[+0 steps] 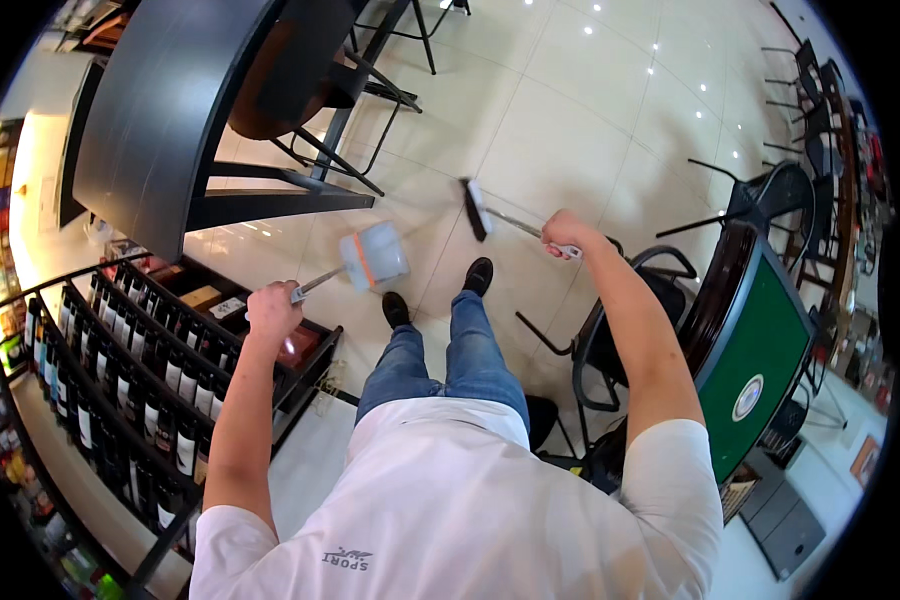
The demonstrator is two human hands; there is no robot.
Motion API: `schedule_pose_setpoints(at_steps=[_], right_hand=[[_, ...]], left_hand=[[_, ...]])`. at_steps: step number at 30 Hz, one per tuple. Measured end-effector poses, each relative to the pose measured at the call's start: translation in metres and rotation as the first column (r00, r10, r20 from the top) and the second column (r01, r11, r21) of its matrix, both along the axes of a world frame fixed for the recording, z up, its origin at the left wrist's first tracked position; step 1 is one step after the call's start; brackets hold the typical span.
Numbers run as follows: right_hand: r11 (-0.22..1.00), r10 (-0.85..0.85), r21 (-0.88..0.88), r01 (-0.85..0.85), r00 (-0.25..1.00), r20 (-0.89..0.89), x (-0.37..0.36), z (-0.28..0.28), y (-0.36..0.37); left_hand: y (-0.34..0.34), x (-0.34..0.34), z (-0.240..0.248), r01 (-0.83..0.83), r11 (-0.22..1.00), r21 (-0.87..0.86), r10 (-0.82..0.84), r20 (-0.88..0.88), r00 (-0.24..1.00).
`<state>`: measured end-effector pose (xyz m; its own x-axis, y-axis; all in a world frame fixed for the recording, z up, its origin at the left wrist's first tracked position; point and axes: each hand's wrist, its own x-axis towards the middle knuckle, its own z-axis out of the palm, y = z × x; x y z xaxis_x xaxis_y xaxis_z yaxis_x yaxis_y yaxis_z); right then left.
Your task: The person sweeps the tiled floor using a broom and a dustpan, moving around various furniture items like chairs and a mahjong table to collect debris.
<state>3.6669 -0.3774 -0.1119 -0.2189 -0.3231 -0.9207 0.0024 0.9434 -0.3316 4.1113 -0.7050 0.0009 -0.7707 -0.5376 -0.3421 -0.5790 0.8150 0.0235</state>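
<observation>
My left hand (273,312) is closed around the handle of a dustpan (375,254). The pan is pale and translucent with an orange stripe, and it is low by the floor in front of my left shoe. In my right hand (568,236) is the grip of a broom (476,210), fingers wrapped round it. Its white head with dark bristles is down at the tiles ahead of my right shoe, to the right of the dustpan and apart from it. I cannot make out any litter in the pan.
A dark high table (175,110) with a brown stool (275,85) stands ahead on the left. Beside my left arm runs a rack of bottles (130,390). To the right are black chairs (630,330) and a green-topped table (760,350). Pale glossy tiles (560,110) cover the floor.
</observation>
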Motion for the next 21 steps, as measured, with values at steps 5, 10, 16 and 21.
schedule_pose_setpoints(at_steps=[5,10,16,21], right_hand=[[0.993,0.076,-0.086,-0.077,0.997,-0.014,-0.012,0.045,-0.024],[0.974,0.149,-0.188,-0.124,0.981,0.122,0.019,0.014,-0.084],[0.471,0.836,0.203,-0.858,0.361,-0.414,0.022,0.006,-0.128],[0.495,0.853,0.415,-0.764,0.334,-0.402,-0.019,0.039,-0.111]], left_hand=[[0.004,0.004,0.001,-0.099,0.995,0.022,0.097,0.057,0.994],[0.009,0.008,-0.008,-0.135,0.989,0.056,0.137,-0.038,0.99],[0.003,0.018,-0.022,-0.24,0.97,0.029,0.241,-0.056,0.969],[-0.016,0.031,-0.028,-0.248,0.968,0.029,0.25,-0.085,0.965]])
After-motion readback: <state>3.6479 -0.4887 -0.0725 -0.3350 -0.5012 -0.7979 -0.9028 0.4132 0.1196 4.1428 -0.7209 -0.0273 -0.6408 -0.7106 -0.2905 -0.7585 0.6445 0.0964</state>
